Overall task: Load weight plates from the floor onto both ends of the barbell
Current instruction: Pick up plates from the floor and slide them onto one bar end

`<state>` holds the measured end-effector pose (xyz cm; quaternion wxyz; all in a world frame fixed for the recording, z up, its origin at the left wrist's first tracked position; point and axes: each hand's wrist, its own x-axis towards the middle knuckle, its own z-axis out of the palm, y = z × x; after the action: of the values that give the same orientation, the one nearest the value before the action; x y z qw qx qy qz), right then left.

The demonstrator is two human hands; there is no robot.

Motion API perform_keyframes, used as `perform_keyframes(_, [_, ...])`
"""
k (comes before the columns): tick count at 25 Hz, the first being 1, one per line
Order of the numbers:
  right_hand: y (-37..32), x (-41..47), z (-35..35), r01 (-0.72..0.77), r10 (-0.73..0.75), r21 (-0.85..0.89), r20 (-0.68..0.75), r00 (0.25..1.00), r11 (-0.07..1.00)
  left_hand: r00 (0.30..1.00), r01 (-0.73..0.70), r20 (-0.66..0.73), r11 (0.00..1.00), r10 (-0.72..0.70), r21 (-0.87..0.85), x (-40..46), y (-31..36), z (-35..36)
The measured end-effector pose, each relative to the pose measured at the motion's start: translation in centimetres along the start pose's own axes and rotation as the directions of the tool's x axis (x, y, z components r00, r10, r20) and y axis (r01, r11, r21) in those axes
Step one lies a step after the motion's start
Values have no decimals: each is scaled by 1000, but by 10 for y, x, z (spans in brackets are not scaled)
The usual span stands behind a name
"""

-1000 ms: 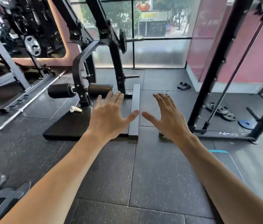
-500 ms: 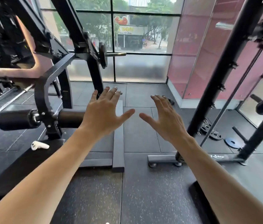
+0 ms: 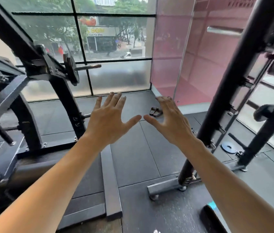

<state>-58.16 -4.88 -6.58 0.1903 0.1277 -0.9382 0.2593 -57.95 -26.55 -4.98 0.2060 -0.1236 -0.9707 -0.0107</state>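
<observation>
My left hand (image 3: 109, 120) and my right hand (image 3: 171, 120) are stretched out in front of me, palms down, fingers spread and straight, holding nothing; the thumbs nearly meet. A small blue weight plate (image 3: 228, 147) lies flat on the floor at the right, behind the rack's upright. A silver bar end (image 3: 223, 31) sticks out high on the rack at the upper right. No other floor plates show in this view.
A black plate-loaded machine (image 3: 37, 68) with a horn peg (image 3: 89, 66) fills the left; its base bar (image 3: 111, 184) runs along the floor. The black rack upright (image 3: 230, 91) stands right. A pair of sandals (image 3: 155, 112) lies near the window.
The view has swung right and moved forward toward the rack and window. Both hands stay outstretched and empty. The grey plates by the rack have dropped out of sight.
</observation>
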Motion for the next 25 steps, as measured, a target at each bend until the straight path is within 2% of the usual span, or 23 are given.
perform_keyframes(8, [146,177,38,-116,118,46,-44,992,992,996,-83,17,996,84,-42,219,21,99])
perform_keyframes(12, [198,267,36,-109,108,0,-56,993,994,995,-101,-28,994,99,-44,319,24,128])
perform_keyframes(15, [224,321,50,-81,79,-44,-39,996,996,996,-92,-13,995,91,-35,374,11,158])
perform_keyframes(21, [278,417,96,-113,111,-101,-16,994,989,992,-123,2,989,124,-79,481,-26,230])
perform_keyframes(25, [323,492,130,-198,192,-160,-50,980,967,980,-198,-8,971,199,-135,576,-53,289])
